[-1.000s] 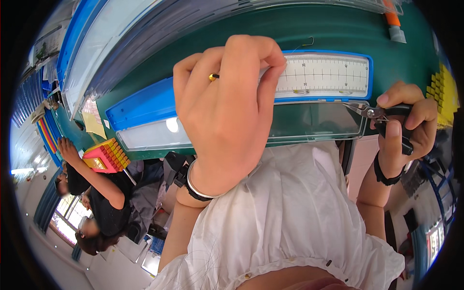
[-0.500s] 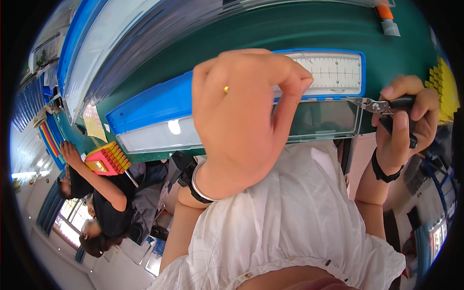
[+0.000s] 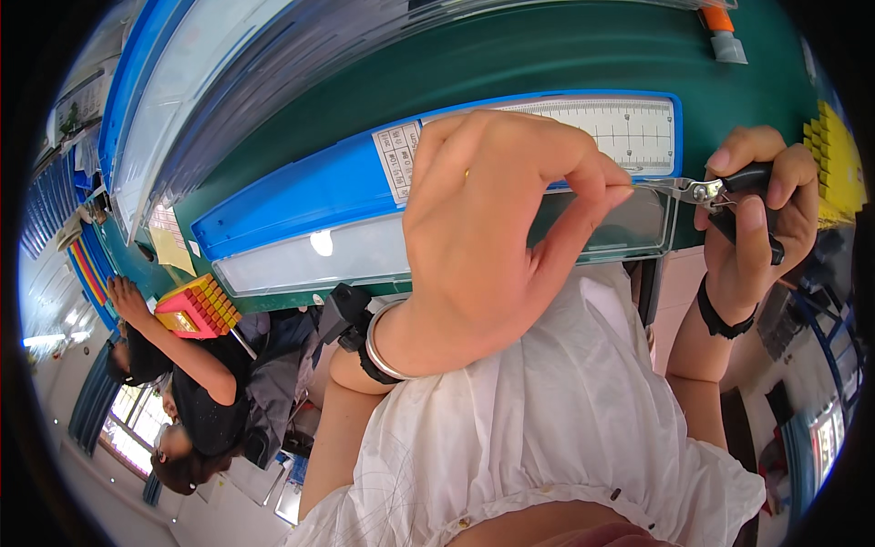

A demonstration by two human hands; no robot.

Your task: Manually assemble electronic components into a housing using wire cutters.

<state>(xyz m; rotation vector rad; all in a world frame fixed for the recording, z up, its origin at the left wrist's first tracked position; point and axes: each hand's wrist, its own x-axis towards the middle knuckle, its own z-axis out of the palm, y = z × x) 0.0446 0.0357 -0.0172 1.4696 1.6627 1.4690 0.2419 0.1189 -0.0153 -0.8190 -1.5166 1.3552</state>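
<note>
My left hand [image 3: 492, 237] fills the middle of the view, wearing a ring and a silver bangle. Its thumb and fingertips are pinched together right at the metal tips of small black-handled cutters [image 3: 702, 190]. Whatever may sit between the fingertips is too small to see. My right hand [image 3: 756, 219], with a black wristband, grips the cutter handles at the right. Both hands hover over a long blue-framed clear case [image 3: 301, 210] with a white ruled label, which lies on a dark green table [image 3: 547, 64].
A yellow ribbed block [image 3: 838, 164] sits at the right edge and an orange-and-grey piece [image 3: 725, 32] at the top. At the left, another person's hand [image 3: 128, 301] rests by a red and yellow block tray [image 3: 196, 305]. My white garment fills the lower middle.
My left hand has shifted right toward the cutters and its fingers have closed into a pinch at the tips. My right hand kept its grip and barely moved.
</note>
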